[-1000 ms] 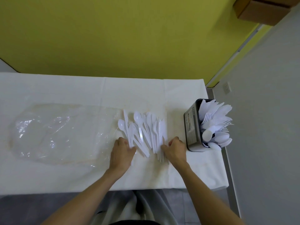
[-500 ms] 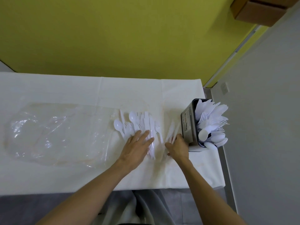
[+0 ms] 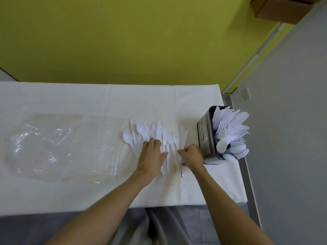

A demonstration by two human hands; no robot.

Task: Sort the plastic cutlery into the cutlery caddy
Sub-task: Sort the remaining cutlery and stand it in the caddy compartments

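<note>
White plastic fills the head view. The loose cutlery (image 3: 155, 133) lies fanned on the cloth (image 3: 70, 96), heads pointing away from the person. It sits between a crumpled clear bag (image 3: 62, 147) on the left and the caddy (image 3: 205, 137) on the right. The caddy stands at the cloth's right edge, crowded with forks, spoons and knives bristling from its top; which compartment holds which I cannot tell. The job looks well along, with this fan left to sort.

These pieces should be very light, thin and stiff with a little spring. They look smooth enough to skid over one another and over the cloth. They overlap, so lifting one is likely to drag its neighbours. The handles, at the near ends, are the place to take hold; tines and blade tips would bend or snap first.

The left hand (image 3: 151, 157) lies palm down on the near part of the fan, its forearm coming in from the lower left. Its thumb stretches right across several handles and its fingers bend at the knuckles onto the pile. Whether they grip a piece or only press I cannot tell. The right hand (image 3: 192, 155) sits just beside the caddy's near corner, knuckles up and fingers curled. It pinches what looks like a knife (image 3: 185, 137) at the fan's right edge, with the tip showing beyond the hand and the handle end below it.
</note>
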